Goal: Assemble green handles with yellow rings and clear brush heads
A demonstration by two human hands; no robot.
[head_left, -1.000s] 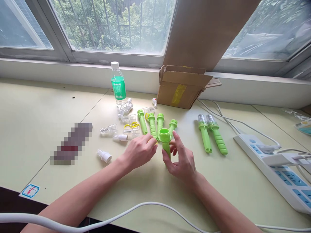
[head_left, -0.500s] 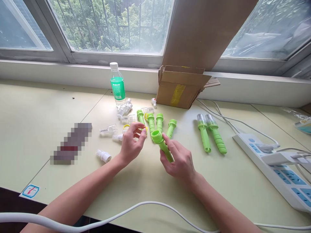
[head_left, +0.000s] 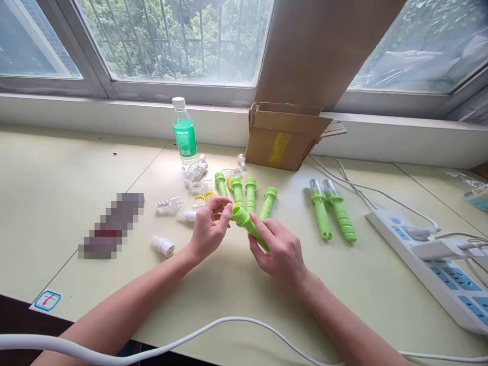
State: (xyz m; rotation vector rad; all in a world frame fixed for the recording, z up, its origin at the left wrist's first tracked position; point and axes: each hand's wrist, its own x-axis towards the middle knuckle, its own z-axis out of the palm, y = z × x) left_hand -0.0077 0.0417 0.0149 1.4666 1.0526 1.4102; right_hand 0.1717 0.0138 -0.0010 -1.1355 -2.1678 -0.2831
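Above the smooth pale-yellow tabletop [head_left: 236, 290], right hand [head_left: 280, 246] grips a green threaded plastic tube [head_left: 249, 227], mouth toward ten o'clock; left hand [head_left: 209, 226] pinches a small yellow ring [head_left: 234, 206], partly hidden, at that mouth.

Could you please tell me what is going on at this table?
A person's right hand holds a green handle tilted, its open threaded end toward the left hand. The left fingers pinch a yellow ring at that end; whether it is seated cannot be told. Four more green handles without tops lie just beyond the hands, with clear covers and white pieces to the left. Two green handles with clear tops lie together on the right.
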